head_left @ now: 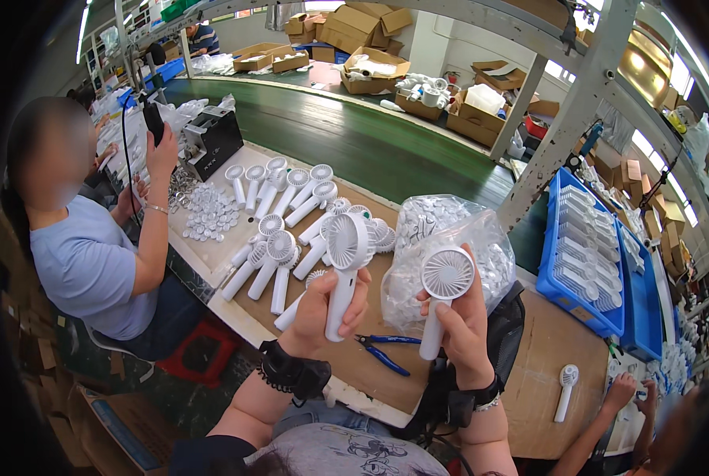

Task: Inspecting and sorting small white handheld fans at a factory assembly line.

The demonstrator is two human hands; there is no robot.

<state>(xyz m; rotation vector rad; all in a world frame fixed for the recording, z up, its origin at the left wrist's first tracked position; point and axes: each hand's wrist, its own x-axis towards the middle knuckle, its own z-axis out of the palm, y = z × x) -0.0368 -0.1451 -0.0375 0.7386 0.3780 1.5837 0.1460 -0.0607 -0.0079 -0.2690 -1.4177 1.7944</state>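
Note:
Over the near edge of the bench I hold a white handheld fan in each hand. My left hand [316,308] is closed round the handle of one fan [346,242], its round grille turned up and partly to the side. My right hand [467,329] grips the other fan [447,274], whose grille faces me. Between and below them lie blue-handled cutting pliers [394,339]. Behind my right hand sits a clear plastic bag [422,218] of small parts. Several more white fans [280,252] lie in a loose group beyond my left hand.
A green conveyor belt [315,119] runs behind the bench. Small clear parts [211,213] and a black box [214,143] lie at left, beside a seated co-worker [92,262]. Blue trays [580,254] stand at right. One fan [566,390] lies near another person's hands [622,390].

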